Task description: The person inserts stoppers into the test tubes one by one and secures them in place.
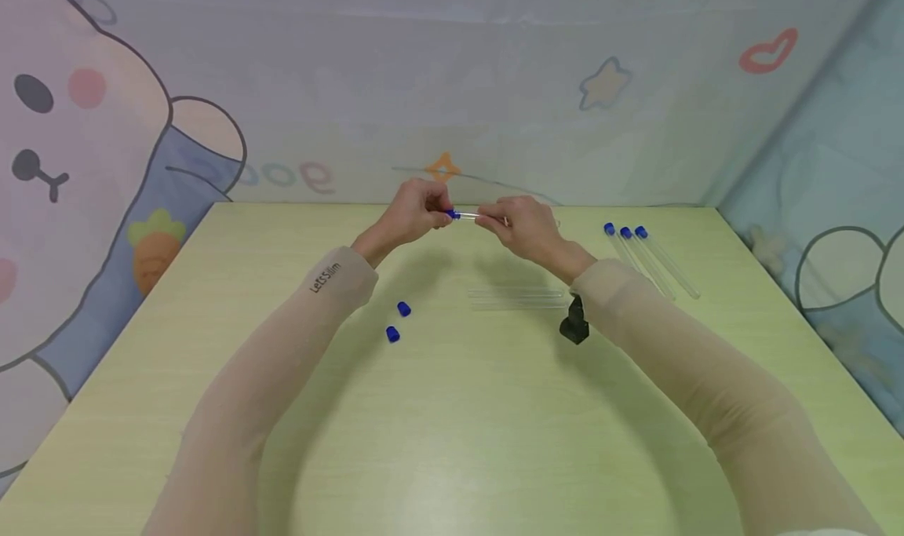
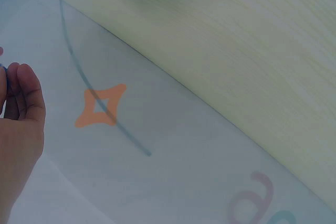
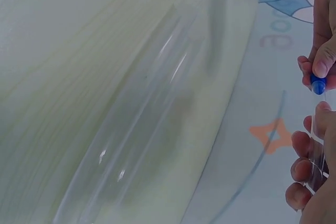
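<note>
Above the far part of the table, my left hand (image 1: 415, 213) pinches a blue cap (image 3: 317, 85) between thumb and fingers. The cap sits at the mouth of a clear test tube (image 1: 468, 216). My right hand (image 1: 526, 226) grips that tube, its fingers curled round the glass in the right wrist view. The tube lies roughly level between the hands. At the edge of the left wrist view, the left hand (image 2: 26, 114) shows only in part. Below the hands, two uncapped clear test tubes (image 1: 515, 306) lie side by side on the table.
Two loose blue caps (image 1: 403, 308) rest on the table (image 1: 438, 442) below the left hand. To the right lie three test tubes with blue caps (image 1: 625, 232). A black angular piece (image 1: 575, 326) hangs under the right cuff. A printed cloth (image 1: 459, 73) rises behind the table.
</note>
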`<state>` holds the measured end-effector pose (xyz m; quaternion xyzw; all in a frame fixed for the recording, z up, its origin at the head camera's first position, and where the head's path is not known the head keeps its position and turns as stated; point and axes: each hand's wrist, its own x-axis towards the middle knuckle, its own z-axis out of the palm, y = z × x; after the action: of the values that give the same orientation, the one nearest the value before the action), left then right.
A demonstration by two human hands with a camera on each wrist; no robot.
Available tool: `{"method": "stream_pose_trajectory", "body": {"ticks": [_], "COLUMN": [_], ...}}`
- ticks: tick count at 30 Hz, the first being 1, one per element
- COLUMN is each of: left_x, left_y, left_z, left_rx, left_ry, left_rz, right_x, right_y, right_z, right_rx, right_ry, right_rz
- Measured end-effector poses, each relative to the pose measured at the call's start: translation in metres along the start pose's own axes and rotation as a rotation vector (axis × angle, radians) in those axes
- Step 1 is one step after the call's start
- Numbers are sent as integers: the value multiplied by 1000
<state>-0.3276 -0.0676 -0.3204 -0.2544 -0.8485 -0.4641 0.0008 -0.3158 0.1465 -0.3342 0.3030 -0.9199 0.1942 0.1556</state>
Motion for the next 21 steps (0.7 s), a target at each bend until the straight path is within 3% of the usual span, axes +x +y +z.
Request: {"method": "stream_pose_trajectory", "body": {"ticks": [13, 21], "left_x": [0, 0], "left_y": [2, 0], "left_z": [0, 3], "left_rx": [-4, -16], "left_ry": [21, 33], "left_rz": [14, 17], "right_x": [4, 3], "right_y": [-3, -5], "right_z": [-3, -3], "right_rx": [30, 76], "right_ry": [-32, -62], "right_rz": [40, 115]}}
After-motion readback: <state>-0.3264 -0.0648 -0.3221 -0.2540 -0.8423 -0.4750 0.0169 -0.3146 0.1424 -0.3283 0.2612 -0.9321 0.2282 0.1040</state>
